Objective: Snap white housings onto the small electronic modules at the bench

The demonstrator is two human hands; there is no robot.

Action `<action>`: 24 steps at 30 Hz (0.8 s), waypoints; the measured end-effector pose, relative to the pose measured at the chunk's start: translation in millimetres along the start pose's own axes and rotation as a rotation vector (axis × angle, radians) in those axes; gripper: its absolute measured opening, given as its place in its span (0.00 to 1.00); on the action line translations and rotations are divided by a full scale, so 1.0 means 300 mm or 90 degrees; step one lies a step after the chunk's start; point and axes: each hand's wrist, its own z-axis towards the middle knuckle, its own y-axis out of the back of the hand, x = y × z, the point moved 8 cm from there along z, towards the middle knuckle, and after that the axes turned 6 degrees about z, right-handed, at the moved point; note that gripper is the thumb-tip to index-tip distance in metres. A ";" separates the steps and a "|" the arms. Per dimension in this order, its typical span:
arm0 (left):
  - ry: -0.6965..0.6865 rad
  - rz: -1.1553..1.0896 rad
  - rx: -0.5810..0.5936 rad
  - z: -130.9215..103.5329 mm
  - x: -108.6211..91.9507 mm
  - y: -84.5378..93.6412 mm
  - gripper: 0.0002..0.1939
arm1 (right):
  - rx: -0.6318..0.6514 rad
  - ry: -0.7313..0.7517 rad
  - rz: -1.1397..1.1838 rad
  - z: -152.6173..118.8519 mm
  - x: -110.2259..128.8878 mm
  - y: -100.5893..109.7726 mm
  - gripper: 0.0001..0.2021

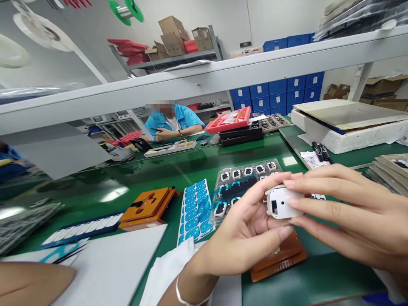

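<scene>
A small white plastic device [282, 203] is held between both my hands above the green table [197, 165]. My left hand [245, 231] grips it from below and the left with thumb and fingers. My right hand [344, 212] pinches its right side and top with the fingertips. Just under the hands lies a brown fixture plate [280, 259]. Behind them is a clear blister tray [236, 187] with several small white and black parts. A sheet of blue stickers [195, 210] lies to the left of that tray.
An orange jig [148, 206] sits left of the stickers, with white sheets [114, 267] at the near edge. Black markers [321, 152], a white foam box [347, 125] and stacked trays [390, 170] are at the right. A person in a blue shirt [172, 123] sits across the table by a red tray [229, 120].
</scene>
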 end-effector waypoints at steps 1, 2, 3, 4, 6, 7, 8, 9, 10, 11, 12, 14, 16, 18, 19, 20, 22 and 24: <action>-0.002 -0.004 0.004 -0.002 -0.003 -0.003 0.31 | 0.002 -0.001 -0.004 0.001 0.002 0.000 0.08; -0.005 -0.006 0.001 -0.003 -0.005 -0.004 0.31 | 0.006 -0.004 -0.005 0.002 0.002 -0.001 0.08; -0.005 -0.006 -0.007 -0.004 -0.007 -0.003 0.31 | 0.012 -0.006 -0.002 0.004 0.002 -0.002 0.08; -0.006 -0.003 -0.014 -0.004 -0.009 -0.002 0.31 | 0.018 -0.012 0.003 0.006 0.001 -0.004 0.08; -0.016 0.001 -0.015 -0.004 -0.014 -0.007 0.30 | 0.023 -0.020 0.014 0.009 -0.001 -0.004 0.08; -0.022 0.002 -0.014 -0.003 -0.016 -0.010 0.30 | 0.022 -0.023 0.017 0.010 -0.002 -0.002 0.08; -0.026 0.001 -0.015 -0.004 -0.018 -0.012 0.30 | 0.021 -0.024 0.018 0.011 -0.002 -0.001 0.07; -0.030 0.000 -0.019 -0.005 -0.019 -0.013 0.30 | 0.019 -0.024 0.017 0.012 -0.001 0.000 0.07; -0.029 -0.004 -0.024 -0.007 -0.019 -0.013 0.30 | 0.020 -0.026 0.014 0.012 0.000 -0.001 0.07; -0.022 -0.008 -0.029 -0.009 -0.016 -0.013 0.30 | 0.021 -0.028 0.009 0.012 0.001 -0.002 0.07; -0.014 -0.015 -0.031 -0.012 -0.013 -0.013 0.30 | 0.021 -0.031 0.006 0.011 0.002 -0.003 0.06; 0.003 -0.030 -0.033 -0.015 -0.006 -0.013 0.30 | 0.021 -0.037 0.000 0.008 0.004 -0.006 0.06; 0.006 -0.038 -0.020 -0.016 -0.005 -0.016 0.30 | 0.025 -0.043 0.003 0.005 0.007 -0.009 0.06; -0.008 -0.041 0.002 -0.015 -0.010 -0.021 0.31 | 0.032 -0.049 0.011 0.003 0.007 -0.011 0.07; -0.014 -0.043 0.011 -0.014 -0.011 -0.024 0.31 | 0.034 -0.051 0.015 0.003 0.007 -0.011 0.07; -0.018 -0.045 0.016 -0.013 -0.011 -0.026 0.31 | 0.035 -0.052 0.019 0.002 0.007 -0.009 0.07; -0.017 -0.049 0.017 -0.011 -0.008 -0.027 0.31 | 0.035 -0.050 0.021 0.004 0.005 -0.005 0.07; -0.012 -0.049 0.015 -0.011 -0.004 -0.027 0.32 | 0.034 -0.047 0.022 0.008 0.003 0.000 0.07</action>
